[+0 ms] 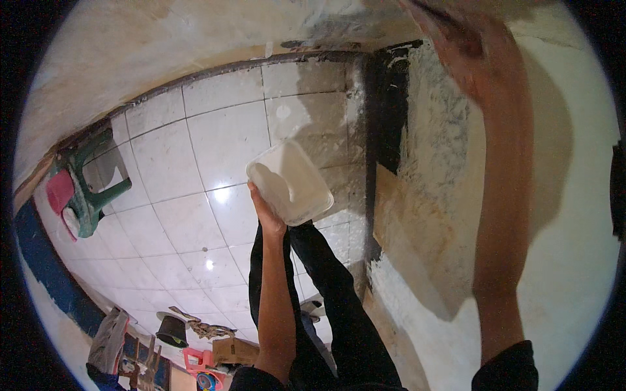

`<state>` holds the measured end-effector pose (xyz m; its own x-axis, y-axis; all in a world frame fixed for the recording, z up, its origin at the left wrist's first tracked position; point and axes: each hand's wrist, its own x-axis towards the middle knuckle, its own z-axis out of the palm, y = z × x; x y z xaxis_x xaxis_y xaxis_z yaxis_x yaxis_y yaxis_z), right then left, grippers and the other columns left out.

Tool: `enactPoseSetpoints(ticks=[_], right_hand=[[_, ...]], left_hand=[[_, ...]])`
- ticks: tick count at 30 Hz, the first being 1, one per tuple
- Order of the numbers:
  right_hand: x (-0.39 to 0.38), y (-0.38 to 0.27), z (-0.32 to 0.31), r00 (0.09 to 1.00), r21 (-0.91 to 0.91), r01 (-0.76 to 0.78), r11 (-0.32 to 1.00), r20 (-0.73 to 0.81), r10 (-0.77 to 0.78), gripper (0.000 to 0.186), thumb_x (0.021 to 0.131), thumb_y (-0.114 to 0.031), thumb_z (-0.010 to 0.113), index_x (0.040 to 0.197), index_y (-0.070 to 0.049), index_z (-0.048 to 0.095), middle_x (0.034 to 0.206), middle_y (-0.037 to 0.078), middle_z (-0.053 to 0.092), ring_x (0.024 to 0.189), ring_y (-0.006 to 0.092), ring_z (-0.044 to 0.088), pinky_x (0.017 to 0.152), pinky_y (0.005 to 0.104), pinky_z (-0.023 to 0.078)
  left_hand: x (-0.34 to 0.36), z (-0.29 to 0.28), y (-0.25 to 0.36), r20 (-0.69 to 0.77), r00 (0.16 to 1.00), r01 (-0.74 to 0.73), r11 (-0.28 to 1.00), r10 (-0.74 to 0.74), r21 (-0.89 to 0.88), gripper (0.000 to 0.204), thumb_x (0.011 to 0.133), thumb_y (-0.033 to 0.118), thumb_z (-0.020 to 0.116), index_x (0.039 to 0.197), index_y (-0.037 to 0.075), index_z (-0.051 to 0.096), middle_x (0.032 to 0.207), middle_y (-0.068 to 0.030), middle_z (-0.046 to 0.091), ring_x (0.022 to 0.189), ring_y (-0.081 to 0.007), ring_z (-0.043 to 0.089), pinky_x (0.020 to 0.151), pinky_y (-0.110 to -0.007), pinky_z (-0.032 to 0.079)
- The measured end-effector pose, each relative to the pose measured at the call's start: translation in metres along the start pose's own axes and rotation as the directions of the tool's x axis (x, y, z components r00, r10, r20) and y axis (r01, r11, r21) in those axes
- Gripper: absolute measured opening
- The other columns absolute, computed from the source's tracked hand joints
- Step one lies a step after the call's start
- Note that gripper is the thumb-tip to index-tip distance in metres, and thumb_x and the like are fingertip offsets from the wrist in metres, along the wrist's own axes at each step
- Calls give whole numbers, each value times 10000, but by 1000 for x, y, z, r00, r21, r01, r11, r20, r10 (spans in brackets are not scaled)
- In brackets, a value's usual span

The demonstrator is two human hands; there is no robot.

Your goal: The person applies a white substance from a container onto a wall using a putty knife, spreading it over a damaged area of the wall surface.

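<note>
My left hand [268,212] grips the near left edge of a white square plastic tub [315,186], its thumb along the rim. Inside the tub, pale whitish stuff lies against the walls and bottom, partly in shadow. High at the upper right, my right hand [473,55] is raised close to the wall [548,58]. Motion smears its fingers, so whether they hold anything cannot be made out. Below that arm, the wall has a rough grey and whitish patch [437,130] beside a black strip [389,111].
White floor tiles [163,169] spread below, with whitish splashes near the wall corner. At the left stands a green plastic stool [88,186] with a pink item [59,189] by it. Behind my legs are a dark bucket [171,331], a crumpled cloth [202,326] and a cardboard box [235,350].
</note>
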<state>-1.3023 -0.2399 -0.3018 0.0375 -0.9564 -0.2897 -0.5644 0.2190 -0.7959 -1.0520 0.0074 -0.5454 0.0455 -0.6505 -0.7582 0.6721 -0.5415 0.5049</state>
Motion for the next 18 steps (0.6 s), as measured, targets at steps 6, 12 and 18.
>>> enactPoseSetpoints(ticks=[6,12,18], right_hand=[[-33,74,55,912,920,-184,347,27,410,450,925,51,412,1343,145,276,1309,347,424,1213,443,473,1117,477,377],[75,227,42,994,422,50,905,-109,-4,478,945,34,407,1376,126,223,1396,343,314,1315,436,354,1120,510,364],[62,99,6,929,973,-13,232,-74,363,267,898,0,496,1115,155,474,1135,312,545,1100,384,560,995,472,499]], left_hand=[[-3,3,12,-8,1000,12,1000,-12,-19,754,944,635,348,1451,80,292,1417,-113,395,1307,-267,374,1088,-419,318],[1,23,0,34,998,61,993,-58,-105,735,953,620,337,1447,77,302,1413,-120,401,1304,-271,385,1081,-429,332],[-1,2,4,-20,1000,18,999,-19,-47,735,954,619,339,1445,73,304,1411,-118,406,1294,-266,395,1075,-420,340]])
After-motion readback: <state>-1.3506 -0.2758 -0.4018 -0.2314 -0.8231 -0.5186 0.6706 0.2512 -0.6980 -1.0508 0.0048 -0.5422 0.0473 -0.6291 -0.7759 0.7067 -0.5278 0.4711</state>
